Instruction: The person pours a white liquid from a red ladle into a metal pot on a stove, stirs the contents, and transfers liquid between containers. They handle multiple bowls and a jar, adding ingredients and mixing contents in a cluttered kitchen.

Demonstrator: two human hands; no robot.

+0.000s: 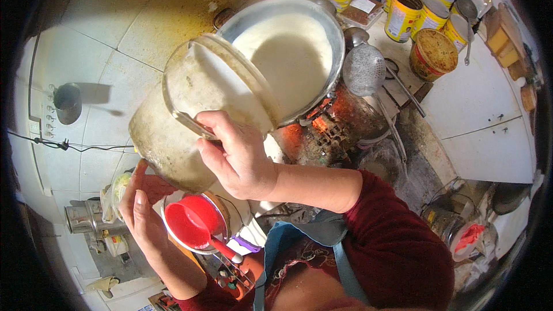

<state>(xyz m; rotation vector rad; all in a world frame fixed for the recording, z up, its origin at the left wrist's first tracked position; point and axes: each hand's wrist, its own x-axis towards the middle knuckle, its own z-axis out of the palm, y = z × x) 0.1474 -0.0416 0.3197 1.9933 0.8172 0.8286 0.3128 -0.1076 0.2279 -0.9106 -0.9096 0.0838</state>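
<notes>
Tilted over the near left rim of a large metal pot (293, 52) is a worn, whitish bucket (177, 147) with a handle. My right hand (237, 155) is closed around that handle. Pale, creamy liquid lies in the pot, partly in shadow. Against the bucket's lower end rests my left hand (142, 198), its fingers spread and partly hidden behind the bucket. Just below the bucket, a red plastic ladle (192, 220) sits in a white pail.
Glowing orange spots show on the stove (322, 123) under the pot. A metal skimmer (365, 69) lies right of the pot, its handle pointing down. Several yellow cans (402, 15) stand at upper right beside a lidded tub (433, 54). A cord runs along the left wall.
</notes>
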